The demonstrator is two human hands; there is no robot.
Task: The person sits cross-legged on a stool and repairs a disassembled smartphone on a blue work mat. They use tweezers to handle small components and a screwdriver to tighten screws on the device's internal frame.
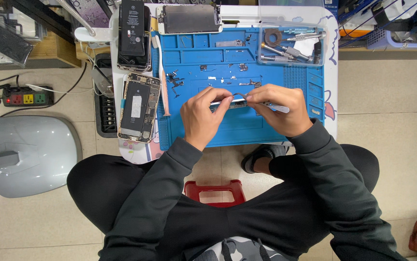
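Item: small phone part, centre of frame, over blue work mat.
Left hand: fingers pinched on part's left end.
Right hand: closed round a pale slim tool, tip at the part w/ a thin bent strip (flex, prob.).
Handling note: best to keep the part braced low over mat, lever gently.
Nearby: opened phone body at mat's left edge; clear tray of tools upper right; loose screws on mat.
Room: tiled floor, power strip upper left, red stool below.

Left hand and right hand meet, fingers pinched, forearms angled inward.
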